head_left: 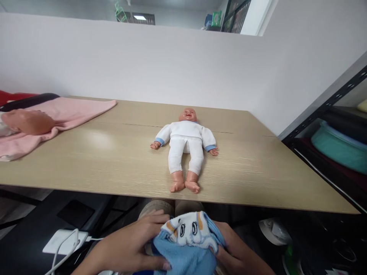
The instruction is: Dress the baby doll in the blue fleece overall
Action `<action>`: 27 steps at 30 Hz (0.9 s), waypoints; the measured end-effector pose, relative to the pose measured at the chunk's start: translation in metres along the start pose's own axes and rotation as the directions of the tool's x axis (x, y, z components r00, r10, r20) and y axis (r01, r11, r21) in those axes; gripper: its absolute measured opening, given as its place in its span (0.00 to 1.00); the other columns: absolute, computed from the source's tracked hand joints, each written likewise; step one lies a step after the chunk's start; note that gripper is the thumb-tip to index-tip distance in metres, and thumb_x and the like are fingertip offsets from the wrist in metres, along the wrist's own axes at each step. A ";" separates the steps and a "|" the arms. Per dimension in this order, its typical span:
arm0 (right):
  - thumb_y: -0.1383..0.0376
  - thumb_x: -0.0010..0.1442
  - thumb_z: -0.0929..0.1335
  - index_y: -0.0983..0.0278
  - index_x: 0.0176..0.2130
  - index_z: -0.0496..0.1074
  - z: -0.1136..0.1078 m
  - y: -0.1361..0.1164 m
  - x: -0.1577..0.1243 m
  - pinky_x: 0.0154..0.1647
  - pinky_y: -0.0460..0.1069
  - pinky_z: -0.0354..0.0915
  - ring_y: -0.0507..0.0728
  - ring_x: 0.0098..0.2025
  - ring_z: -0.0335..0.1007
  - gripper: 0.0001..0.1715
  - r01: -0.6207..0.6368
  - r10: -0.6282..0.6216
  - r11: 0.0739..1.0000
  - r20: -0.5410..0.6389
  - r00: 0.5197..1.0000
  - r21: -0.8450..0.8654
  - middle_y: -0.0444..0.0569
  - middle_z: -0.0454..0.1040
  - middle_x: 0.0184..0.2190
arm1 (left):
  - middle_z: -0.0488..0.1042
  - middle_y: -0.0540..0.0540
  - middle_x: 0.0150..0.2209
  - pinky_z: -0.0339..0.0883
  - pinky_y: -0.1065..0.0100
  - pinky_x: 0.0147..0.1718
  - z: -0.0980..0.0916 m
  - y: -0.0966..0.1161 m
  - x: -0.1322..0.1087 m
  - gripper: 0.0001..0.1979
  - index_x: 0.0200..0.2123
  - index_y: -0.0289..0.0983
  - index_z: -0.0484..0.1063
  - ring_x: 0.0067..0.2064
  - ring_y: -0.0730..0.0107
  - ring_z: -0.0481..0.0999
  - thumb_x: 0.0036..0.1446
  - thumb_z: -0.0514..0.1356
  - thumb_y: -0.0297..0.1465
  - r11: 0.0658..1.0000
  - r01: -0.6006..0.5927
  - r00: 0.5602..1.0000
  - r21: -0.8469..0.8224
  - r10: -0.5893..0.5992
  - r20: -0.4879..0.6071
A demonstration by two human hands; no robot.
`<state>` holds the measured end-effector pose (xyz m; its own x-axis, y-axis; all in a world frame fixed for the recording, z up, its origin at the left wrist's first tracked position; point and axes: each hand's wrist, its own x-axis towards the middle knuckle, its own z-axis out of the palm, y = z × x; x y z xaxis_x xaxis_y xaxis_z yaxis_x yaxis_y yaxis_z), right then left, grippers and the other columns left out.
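Note:
I hold a blue fleecy baby garment [186, 256] low in front of me, over my lap. Its white panel carries embroidered eyes and orange patches. My left hand [140, 238] grips the cloth's left side, thumb below and fingers partly behind it. On the right side, my right hand [233, 246] pinches the edge, its far fingers hidden by the cloth. Beyond, on the table, a baby doll [187, 131] lies on its back in a white top with blue cuffs and white trousers. Its bare feet point toward me, and neither hand touches it.
The wooden table [120, 160] ends just above my knees. At left, a second doll [34, 121] lies on a pink blanket [83, 109]. A dark seat holds a phone [76, 212] and a white box with a cable [65, 241]. A shelf with a teal basin [340, 147] stands right.

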<state>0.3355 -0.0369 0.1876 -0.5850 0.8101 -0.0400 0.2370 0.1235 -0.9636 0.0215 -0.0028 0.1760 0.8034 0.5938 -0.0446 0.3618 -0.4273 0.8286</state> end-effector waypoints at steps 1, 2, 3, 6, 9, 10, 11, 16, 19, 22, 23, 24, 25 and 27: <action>0.48 0.76 0.66 0.62 0.69 0.76 -0.002 -0.002 0.002 0.64 0.61 0.73 0.69 0.57 0.79 0.33 -0.014 0.014 1.000 -0.007 1.000 0.003 0.60 0.83 0.59 | 0.79 0.42 0.63 0.66 0.55 0.69 -0.001 -0.004 0.000 0.22 0.60 0.45 0.82 0.64 0.49 0.77 0.68 0.72 0.46 0.999 0.003 1.000 -0.035 -0.002 0.020; 0.48 0.75 0.67 0.62 0.69 0.75 -0.004 -0.004 0.005 0.64 0.61 0.73 0.68 0.57 0.78 0.33 -0.028 0.028 1.000 0.011 1.000 0.008 0.59 0.83 0.58 | 0.77 0.42 0.67 0.62 0.52 0.73 -0.001 -0.007 -0.001 0.23 0.64 0.46 0.79 0.69 0.47 0.73 0.70 0.69 0.45 0.997 0.017 0.999 -0.072 -0.015 0.029; 0.49 0.73 0.69 0.62 0.69 0.75 -0.004 -0.004 0.009 0.65 0.61 0.73 0.68 0.57 0.78 0.33 -0.035 0.034 0.999 0.044 0.998 0.021 0.58 0.83 0.58 | 0.75 0.41 0.70 0.60 0.50 0.74 0.001 -0.011 -0.002 0.25 0.68 0.47 0.77 0.71 0.46 0.71 0.72 0.67 0.45 0.993 0.036 0.999 -0.110 -0.034 0.021; 0.50 0.63 0.77 0.62 0.68 0.77 -0.004 -0.002 0.020 0.65 0.59 0.72 0.67 0.58 0.78 0.39 0.014 -0.036 0.995 0.214 0.976 0.103 0.56 0.82 0.58 | 0.79 0.41 0.65 0.67 0.52 0.69 0.012 -0.015 -0.003 0.25 0.67 0.45 0.77 0.66 0.47 0.75 0.73 0.65 0.47 0.968 0.106 0.993 -0.230 -0.116 -0.033; 0.51 0.57 0.82 0.62 0.65 0.80 -0.002 0.001 0.024 0.63 0.57 0.73 0.66 0.57 0.79 0.41 0.042 -0.097 0.980 0.280 0.955 0.196 0.54 0.83 0.56 | 0.84 0.43 0.52 0.75 0.60 0.57 0.018 -0.010 0.001 0.22 0.58 0.42 0.83 0.53 0.53 0.81 0.71 0.65 0.50 0.937 0.081 0.989 -0.339 -0.117 -0.087; 0.52 0.58 0.82 0.61 0.65 0.80 -0.001 0.002 0.023 0.62 0.56 0.74 0.66 0.56 0.79 0.39 0.035 -0.092 0.975 0.251 0.964 0.222 0.55 0.84 0.56 | 0.85 0.43 0.49 0.76 0.62 0.53 0.018 -0.007 0.004 0.23 0.55 0.41 0.84 0.49 0.55 0.81 0.70 0.66 0.52 0.930 0.038 0.992 -0.367 -0.079 -0.095; 0.51 0.60 0.81 0.62 0.64 0.80 -0.001 0.004 0.021 0.61 0.56 0.74 0.66 0.56 0.79 0.38 0.025 -0.076 0.969 0.200 0.977 0.245 0.55 0.84 0.55 | 0.85 0.43 0.46 0.76 0.63 0.50 0.016 -0.004 0.007 0.25 0.52 0.40 0.85 0.46 0.57 0.81 0.68 0.66 0.55 0.921 -0.014 0.995 -0.389 -0.026 -0.099; 0.44 0.65 0.77 0.63 0.60 0.81 -0.006 0.004 0.014 0.59 0.57 0.76 0.66 0.52 0.80 0.34 -0.023 0.005 0.966 0.069 0.998 0.256 0.58 0.84 0.53 | 0.84 0.42 0.42 0.73 0.56 0.58 0.002 0.003 0.023 0.33 0.43 0.39 0.86 0.47 0.50 0.80 0.53 0.73 0.63 0.894 -0.195 0.979 -0.404 0.200 -0.030; 0.48 0.71 0.73 0.61 0.65 0.80 -0.008 -0.003 0.024 0.70 0.60 0.68 0.67 0.63 0.77 0.31 0.044 -0.068 0.988 0.152 0.986 0.150 0.58 0.81 0.60 | 0.84 0.41 0.47 0.70 0.54 0.63 0.002 -0.004 0.024 0.27 0.47 0.40 0.86 0.53 0.48 0.79 0.61 0.72 0.58 0.890 -0.188 0.982 -0.416 0.186 -0.045; 0.49 0.69 0.75 0.60 0.66 0.80 -0.006 -0.006 0.036 0.75 0.62 0.62 0.68 0.66 0.75 0.32 0.126 -0.167 0.979 0.269 0.949 0.162 0.57 0.81 0.63 | 0.84 0.40 0.52 0.72 0.54 0.62 0.011 -0.016 0.021 0.25 0.58 0.41 0.84 0.55 0.50 0.79 0.69 0.68 0.52 0.848 -0.151 0.985 -0.508 0.087 -0.148; 0.48 0.64 0.78 0.60 0.66 0.80 -0.005 -0.005 0.038 0.75 0.62 0.62 0.69 0.66 0.75 0.37 0.133 -0.184 0.972 0.281 0.942 0.192 0.57 0.81 0.62 | 0.84 0.40 0.53 0.73 0.54 0.60 0.014 -0.019 0.020 0.25 0.59 0.41 0.83 0.55 0.50 0.80 0.70 0.67 0.52 0.835 -0.140 0.982 -0.532 0.050 -0.180; 0.46 0.59 0.81 0.60 0.66 0.80 -0.004 -0.003 0.040 0.76 0.63 0.62 0.70 0.66 0.75 0.43 0.126 -0.185 0.967 0.271 0.945 0.220 0.58 0.80 0.63 | 0.84 0.40 0.52 0.74 0.55 0.59 0.016 -0.021 0.020 0.26 0.60 0.40 0.83 0.54 0.51 0.80 0.71 0.66 0.53 0.828 -0.129 0.980 -0.546 0.023 -0.196; 0.45 0.53 0.84 0.61 0.66 0.79 -0.003 0.000 0.040 0.77 0.63 0.60 0.71 0.67 0.74 0.49 0.112 -0.172 0.964 0.243 0.955 0.243 0.59 0.80 0.63 | 0.84 0.39 0.52 0.75 0.56 0.57 0.018 -0.022 0.019 0.28 0.60 0.40 0.82 0.53 0.51 0.81 0.72 0.64 0.54 0.826 -0.119 0.980 -0.551 0.009 -0.198; 0.43 0.46 0.87 0.62 0.67 0.78 0.000 0.005 0.038 0.76 0.64 0.61 0.72 0.67 0.74 0.57 0.058 -0.123 0.952 0.203 0.972 0.299 0.60 0.79 0.64 | 0.85 0.39 0.51 0.76 0.57 0.56 0.018 -0.022 0.020 0.31 0.60 0.38 0.82 0.52 0.51 0.82 0.71 0.63 0.57 0.826 -0.116 0.987 -0.551 0.034 -0.156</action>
<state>0.3141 -0.0054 0.1815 -0.7547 0.6556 0.0257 -0.0401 -0.0070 -0.9992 0.0381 0.0061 0.1468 0.7317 0.6779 0.0712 -0.0544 -0.0461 0.9975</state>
